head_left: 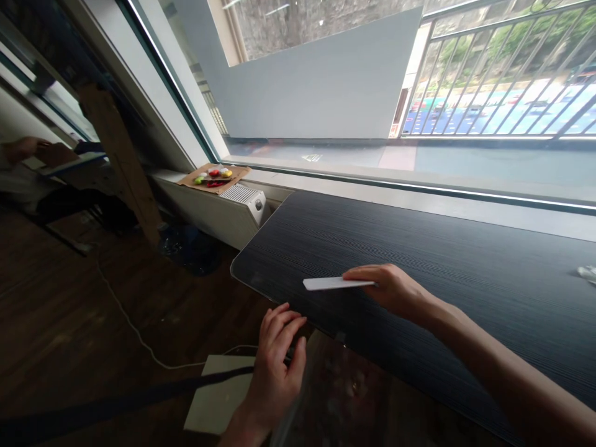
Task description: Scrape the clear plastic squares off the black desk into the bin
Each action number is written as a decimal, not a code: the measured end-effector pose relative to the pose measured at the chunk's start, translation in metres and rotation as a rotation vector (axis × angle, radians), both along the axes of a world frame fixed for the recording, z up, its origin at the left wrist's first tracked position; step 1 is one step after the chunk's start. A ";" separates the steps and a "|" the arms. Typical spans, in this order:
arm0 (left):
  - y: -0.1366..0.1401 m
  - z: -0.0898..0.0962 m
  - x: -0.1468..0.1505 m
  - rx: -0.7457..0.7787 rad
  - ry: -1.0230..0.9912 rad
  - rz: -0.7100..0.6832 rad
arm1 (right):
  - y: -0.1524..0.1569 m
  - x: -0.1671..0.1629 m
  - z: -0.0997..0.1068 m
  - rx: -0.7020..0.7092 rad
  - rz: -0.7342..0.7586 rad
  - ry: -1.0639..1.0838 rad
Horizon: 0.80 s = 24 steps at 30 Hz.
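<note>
My right hand point(388, 288) grips the end of a flat white piece point(326, 284), thin and long, seen nearly edge-on; its exact kind I cannot make out. It is held over the dark wood-grain table point(395, 230), its free end pointing left. Close to the near left edge of that table is my left hand point(279, 354), with fingers stretched and slightly bent, the thumb apart and nothing held. Whether its fingertips touch the edge I cannot tell.
Beyond the table runs a window sill point(335, 184). At its left, a radiator point(244, 195) carries brown cardboard point(190, 179) with colourful small items. On the floor are a white cable point(139, 335) and a pale board point(214, 397). A person's hand point(23, 149) shows far left.
</note>
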<state>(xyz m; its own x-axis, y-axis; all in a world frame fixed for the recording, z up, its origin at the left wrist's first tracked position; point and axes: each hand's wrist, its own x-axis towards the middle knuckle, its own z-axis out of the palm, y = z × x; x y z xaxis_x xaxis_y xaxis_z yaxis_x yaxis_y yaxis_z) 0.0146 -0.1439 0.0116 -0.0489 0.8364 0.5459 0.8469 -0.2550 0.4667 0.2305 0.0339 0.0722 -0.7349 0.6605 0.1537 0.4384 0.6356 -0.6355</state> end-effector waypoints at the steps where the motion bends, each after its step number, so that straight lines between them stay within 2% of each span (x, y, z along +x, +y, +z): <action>1: 0.001 0.000 0.000 0.016 -0.007 0.012 | -0.007 0.011 0.000 0.000 0.021 0.000; 7: 0.007 0.002 0.007 0.041 -0.014 0.007 | -0.044 0.071 -0.001 0.019 0.089 0.030; 10: 0.007 0.002 0.009 0.042 -0.020 -0.003 | -0.053 0.084 0.001 0.031 0.063 0.016; 13: 0.007 0.004 0.009 0.055 -0.027 -0.001 | -0.048 0.065 0.006 0.048 0.033 0.012; 19: 0.002 0.011 0.000 0.100 -0.052 0.097 | -0.019 -0.010 0.008 0.009 0.128 0.024; 21: 0.000 0.011 -0.002 0.096 -0.054 0.106 | -0.015 -0.014 0.007 -0.006 0.155 0.005; 24: 0.001 0.008 -0.001 0.086 -0.062 0.090 | -0.021 0.010 0.008 -0.029 0.184 -0.031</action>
